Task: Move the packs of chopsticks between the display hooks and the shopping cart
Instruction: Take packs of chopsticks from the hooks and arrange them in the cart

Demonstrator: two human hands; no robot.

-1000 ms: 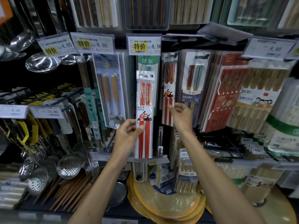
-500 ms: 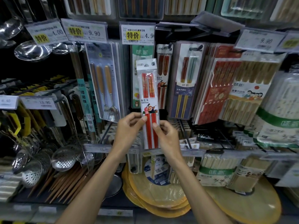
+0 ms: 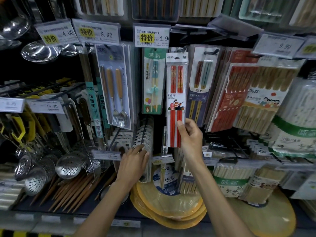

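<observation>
- I am looking at a shop's display rack (image 3: 42,71) crowded with hanging packs of cutlery.
- The right hand (image 3: 191,139) is pinching the lower right edge of a tall pack of red chopsticks (image 3: 176,93), with the thumb lying on its front.
- That pack is standing upright near the middle of the rack, between a green pack of training chopsticks (image 3: 153,79) and a dark blue pack (image 3: 201,82). I cannot tell whether its top is sitting on a hook.
- The left hand (image 3: 133,165) is reaching lower and further left, well apart from the right one. Its fingers are lying fairly straight against a row of small packs (image 3: 145,134) hanging on a lower hook, gripping nothing.
- A yellow-marked price tag (image 3: 151,35) is hanging just above the green pack.
- Slotted ladles (image 3: 68,165) are hanging towards the rack's lower left corner.
</observation>
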